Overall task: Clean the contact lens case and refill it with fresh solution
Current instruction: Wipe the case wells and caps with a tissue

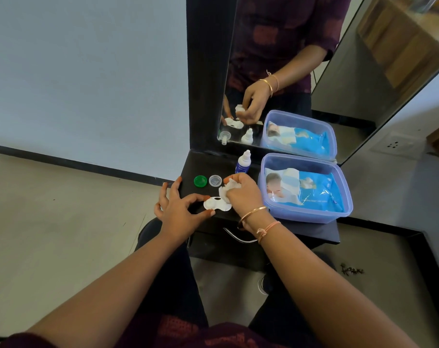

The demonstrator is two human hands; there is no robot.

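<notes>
So, left hand (180,212): we see thumb and index finger pinching the left end of the lens case; the other fingers are spread, fanned toward the left edge of the surface.
Surface (200,164): black, narrow, set against the mirror; it carries everything below.
Green cap (200,181): off the case, lying flat behind the left hand, just beside the clear cap.
Clear cap (215,180): also off, flat, between the green cap and the right hand.
Lens case (211,204): white, two wells, flat on the surface near its front edge, between our hands. We see the left well open; the right well is under the wipe.
Wipe (227,189): white, crumpled, pressed down on the right end of the case.
Right hand (243,194): fingers curled round the wipe, gripping it from above.
Solution bottle (243,163): small, upright, white nozzle, blue label, just behind the right hand. We can't read the label.
Right wrist: gold bangle (253,213) and a pale thread band (268,228).
Tub (339,214): blue-tinted, translucent, on the right end of the surface, near the right hand.
Wet-wipe pack (313,192): blue, lying inside the tub.
Mirror (351,96): upright behind the surface, reflecting hands, bottle and tub.
</notes>
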